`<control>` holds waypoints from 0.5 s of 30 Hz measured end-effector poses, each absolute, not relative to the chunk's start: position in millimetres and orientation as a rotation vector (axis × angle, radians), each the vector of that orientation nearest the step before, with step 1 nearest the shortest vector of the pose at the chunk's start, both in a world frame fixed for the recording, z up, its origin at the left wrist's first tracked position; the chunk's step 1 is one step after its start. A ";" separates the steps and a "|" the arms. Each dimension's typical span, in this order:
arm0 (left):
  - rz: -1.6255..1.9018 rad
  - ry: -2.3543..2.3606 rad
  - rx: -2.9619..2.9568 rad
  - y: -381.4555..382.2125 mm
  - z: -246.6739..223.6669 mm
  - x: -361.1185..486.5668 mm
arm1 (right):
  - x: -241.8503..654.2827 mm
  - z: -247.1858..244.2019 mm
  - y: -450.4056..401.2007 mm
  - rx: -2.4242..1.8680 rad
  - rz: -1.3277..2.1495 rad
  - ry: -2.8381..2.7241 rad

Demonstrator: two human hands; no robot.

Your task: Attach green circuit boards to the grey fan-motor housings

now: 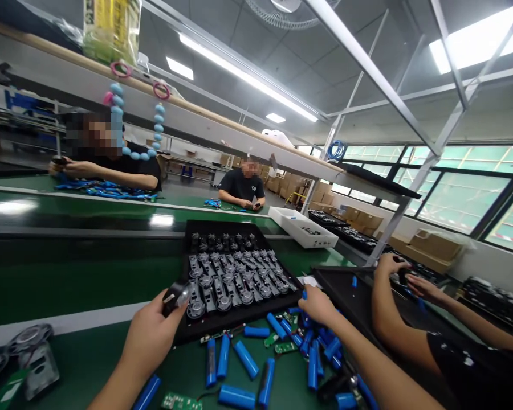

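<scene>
Conveyor bench (68,273) with a green belt crosses the frame from the left toward the lower centre. Black tray (239,323) lies on it at centre, its metal parts (235,279) set in close rows, which keeps them separate and easy to count. Loose blue cylindrical cells (222,356) and small green circuit boards (182,401) lie scattered below the tray, within reach of both hands. Round metal parts (28,364) lie at lower left. Left hand (149,336) is clenched around a small dark part (175,297), lifted at the tray's edge. Right hand (318,304) lies at the tray's lower right corner, fingers reaching toward the cells; whether it grasps anything cannot be told. Co-worker's hands (391,265) are at work at right, well apart.
</scene>
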State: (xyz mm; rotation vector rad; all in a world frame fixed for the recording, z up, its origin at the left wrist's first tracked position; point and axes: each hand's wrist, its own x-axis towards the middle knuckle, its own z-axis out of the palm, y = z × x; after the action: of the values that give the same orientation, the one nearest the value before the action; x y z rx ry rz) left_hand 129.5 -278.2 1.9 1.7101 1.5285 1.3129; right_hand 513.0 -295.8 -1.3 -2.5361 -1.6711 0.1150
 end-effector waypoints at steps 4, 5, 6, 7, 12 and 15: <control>1.224 1.522 1.749 -276.9 0.0 131.8 | 530.3 -3.7 -301.3 -2.464 0.162 -1.620; 1.211 1.520 1.762 -277.3 -0.6 132.7 | 532.6 -4.8 -302.0 -2.448 0.173 -1.600; 1.200 1.518 1.775 -278.0 -1.0 133.7 | 534.0 -6.0 -302.6 -2.435 0.183 -1.578; 1.185 1.514 1.786 -278.9 -1.1 134.7 | 534.6 -7.2 -303.3 -2.422 0.192 -1.557; 1.159 1.492 1.770 -281.5 1.5 138.5 | 531.6 -10.0 -306.1 -2.391 0.194 -1.472; 1.226 1.457 1.722 -281.3 2.4 139.1 | 529.9 -7.3 -307.6 -2.398 0.182 -1.441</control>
State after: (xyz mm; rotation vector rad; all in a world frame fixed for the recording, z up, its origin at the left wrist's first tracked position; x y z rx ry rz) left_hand 139.1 -281.3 2.4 1.7216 1.4568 1.2263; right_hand 529.9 -307.6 -7.3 -2.3983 -1.4411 0.1816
